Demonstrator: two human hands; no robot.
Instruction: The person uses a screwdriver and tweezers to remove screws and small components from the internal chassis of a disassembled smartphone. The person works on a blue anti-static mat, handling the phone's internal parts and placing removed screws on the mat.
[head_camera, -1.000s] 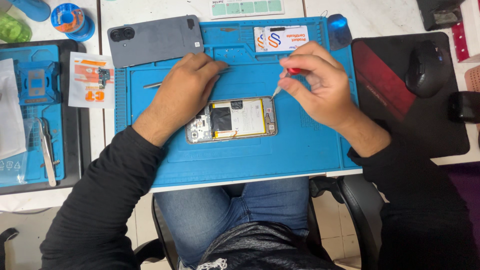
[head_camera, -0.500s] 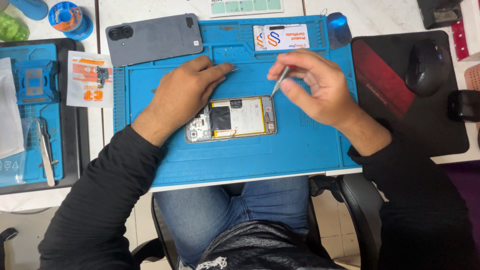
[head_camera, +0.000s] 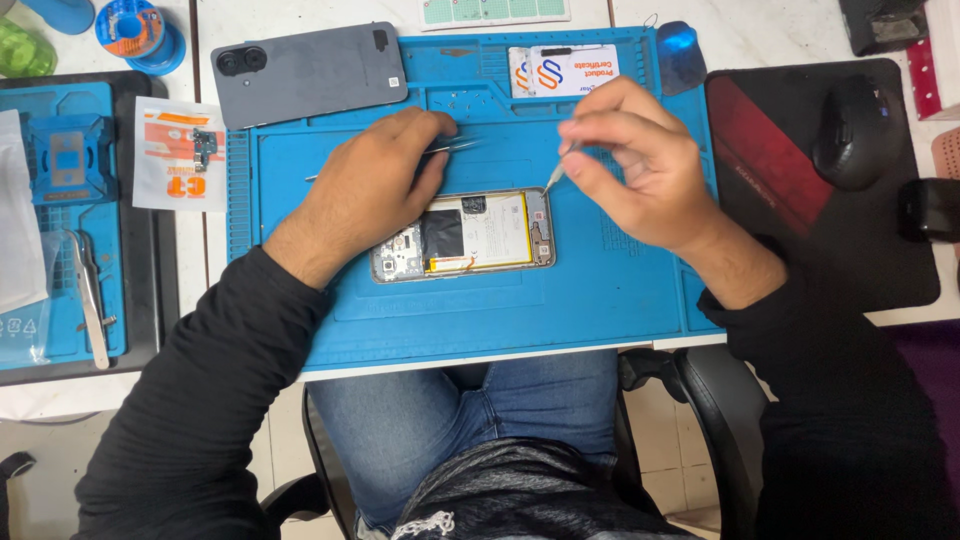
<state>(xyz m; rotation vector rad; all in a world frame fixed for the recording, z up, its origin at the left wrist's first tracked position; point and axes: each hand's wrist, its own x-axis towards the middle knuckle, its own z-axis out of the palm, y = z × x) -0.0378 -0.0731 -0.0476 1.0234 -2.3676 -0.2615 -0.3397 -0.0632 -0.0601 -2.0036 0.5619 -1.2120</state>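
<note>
- Grey phone back cover (head_camera: 310, 75), matte and flat, lies off the phone at the upper left of the ribbed blue rubber mat (head_camera: 500, 300) on the desk.
- Left hand (head_camera: 370, 195) rests on the opened phone (head_camera: 465, 235), fingers pinching thin metal tweezers (head_camera: 450, 147).
- Right hand (head_camera: 640, 165) grips a slim tool (head_camera: 555, 177) just above the phone's right end.
- A slip could gouge the glossy yellow-edged battery or exposed board.

A white desk (head_camera: 760, 30) fills the upper part of the view under even, bright light. Below its front edge shows a pale tiled floor (head_camera: 40, 440). A black chair (head_camera: 715, 400) with a padded armrest stands at the desk.
</note>
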